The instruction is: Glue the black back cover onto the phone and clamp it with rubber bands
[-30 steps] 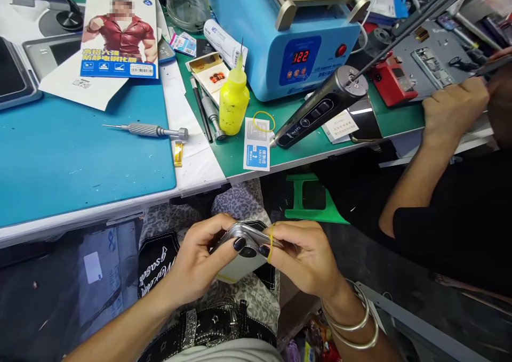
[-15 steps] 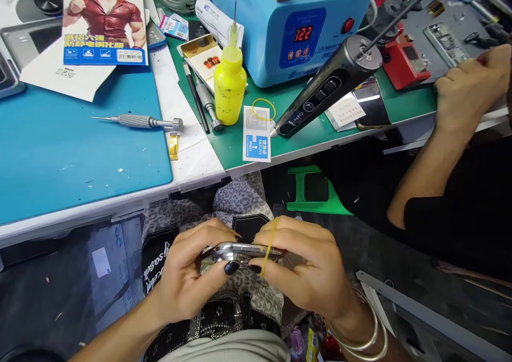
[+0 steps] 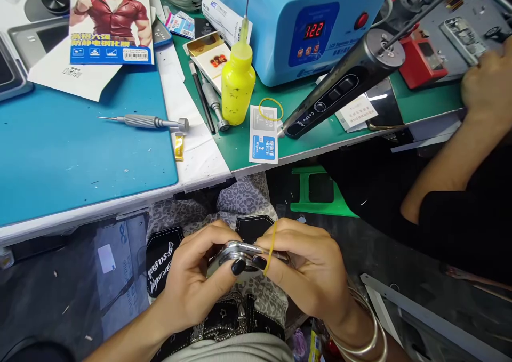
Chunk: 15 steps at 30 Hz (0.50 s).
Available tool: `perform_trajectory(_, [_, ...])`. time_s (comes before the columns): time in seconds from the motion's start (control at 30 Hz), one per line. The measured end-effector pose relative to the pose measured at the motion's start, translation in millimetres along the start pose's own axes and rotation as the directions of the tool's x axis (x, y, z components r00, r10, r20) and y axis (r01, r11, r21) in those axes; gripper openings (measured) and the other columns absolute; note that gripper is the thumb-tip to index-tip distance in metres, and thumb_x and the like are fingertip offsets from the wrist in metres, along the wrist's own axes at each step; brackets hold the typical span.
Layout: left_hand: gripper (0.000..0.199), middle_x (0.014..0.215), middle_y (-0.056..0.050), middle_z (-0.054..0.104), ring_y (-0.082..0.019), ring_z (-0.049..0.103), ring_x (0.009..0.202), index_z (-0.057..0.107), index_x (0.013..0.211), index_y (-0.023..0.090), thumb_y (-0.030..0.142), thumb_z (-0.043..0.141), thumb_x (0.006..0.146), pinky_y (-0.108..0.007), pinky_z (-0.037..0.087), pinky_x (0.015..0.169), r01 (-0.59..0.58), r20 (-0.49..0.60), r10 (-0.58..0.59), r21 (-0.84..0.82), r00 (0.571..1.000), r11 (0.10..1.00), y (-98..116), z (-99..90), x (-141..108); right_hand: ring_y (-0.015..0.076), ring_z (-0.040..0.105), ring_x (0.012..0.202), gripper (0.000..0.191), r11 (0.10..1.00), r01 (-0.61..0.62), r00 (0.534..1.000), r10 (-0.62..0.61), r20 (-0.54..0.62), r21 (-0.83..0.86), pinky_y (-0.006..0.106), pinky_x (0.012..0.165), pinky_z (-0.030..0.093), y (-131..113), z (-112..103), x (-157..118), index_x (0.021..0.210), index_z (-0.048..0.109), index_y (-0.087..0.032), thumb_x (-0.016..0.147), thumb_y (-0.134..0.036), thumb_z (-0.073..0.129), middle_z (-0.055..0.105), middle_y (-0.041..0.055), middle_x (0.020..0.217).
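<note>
One blue machine (image 3: pixel 272 47) stood beyond the fingers. The left hand (image 3: pixel 194 276) and right hand (image 3: pixel 314 268) were curled nearly closed, pinching a phone (image 3: pixel 236 250) between thumbs and fingertips. Farther off stood a needle-tipped yellow bottle (image 3: pixel 237 87), its contents uncertain. The phone looked light, stiff, slippery and fragile, best held by its edges. A rubber band (image 3: pixel 272 246) crossed the right index finger and thumb.
</note>
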State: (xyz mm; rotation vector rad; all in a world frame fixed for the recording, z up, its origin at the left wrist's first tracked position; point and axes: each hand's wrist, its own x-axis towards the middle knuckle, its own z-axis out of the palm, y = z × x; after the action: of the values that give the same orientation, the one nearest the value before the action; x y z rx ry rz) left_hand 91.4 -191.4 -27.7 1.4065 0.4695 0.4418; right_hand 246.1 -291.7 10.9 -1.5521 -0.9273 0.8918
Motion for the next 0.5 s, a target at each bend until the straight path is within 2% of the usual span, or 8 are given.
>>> perform_trajectory(0.37, [0.013, 0.077, 0.002, 0.058, -0.009, 0.051, 0.067, 0.062, 0.09, 0.021, 0.034, 0.058, 0.092, -0.019, 0.04, 0.06, 0.212, -0.011, -0.213, -0.049, 0.977, 0.976, 1.3, -0.5, -5.0, 0.0124, 0.052, 0.056, 0.011, 0.988, -0.14, 0.99, 0.14, 0.006, 0.063, 0.025, 0.051, 0.039, 8.5, 2.6, -2.3, 0.071, 0.073, -0.014, 0.078, -0.016, 0.065, 0.059, 0.0026, 0.062])
perform_trajectory(0.43, [0.015, 0.078, 0.001, 0.062, -0.01, 0.054, 0.068, 0.064, 0.089, 0.021, 0.034, 0.06, 0.09, -0.018, 0.042, 0.06, 0.275, 0.018, -0.274, -0.044, 0.961, 0.96, 1.2, -1.0, -2.4, 0.0121, 0.052, 0.057, 0.011, 0.983, -0.163, 0.986, 0.164, -0.002, 0.083, 0.025, 0.052, 0.04, 12.5, 2.6, -6.0, 0.071, 0.072, -0.016, 0.079, -0.017, 0.066, 0.06, 0.0021, 0.063])
perform_trajectory(0.5, [0.013, 0.08, 0.001, 0.066, -0.011, 0.057, 0.071, 0.066, 0.089, 0.021, 0.033, 0.06, 0.09, -0.019, 0.044, 0.064, 0.311, 0.064, -0.312, 0.028, 0.948, 0.95, 1.3, -1.8, 0.8, 0.0117, 0.052, 0.059, 0.01, 0.98, -0.169, 0.985, 0.173, -0.027, 0.108, 0.024, 0.053, 0.04, 18.8, 3.4, -10.7, 0.072, 0.072, -0.018, 0.08, -0.018, 0.066, 0.059, 0.0011, 0.065])
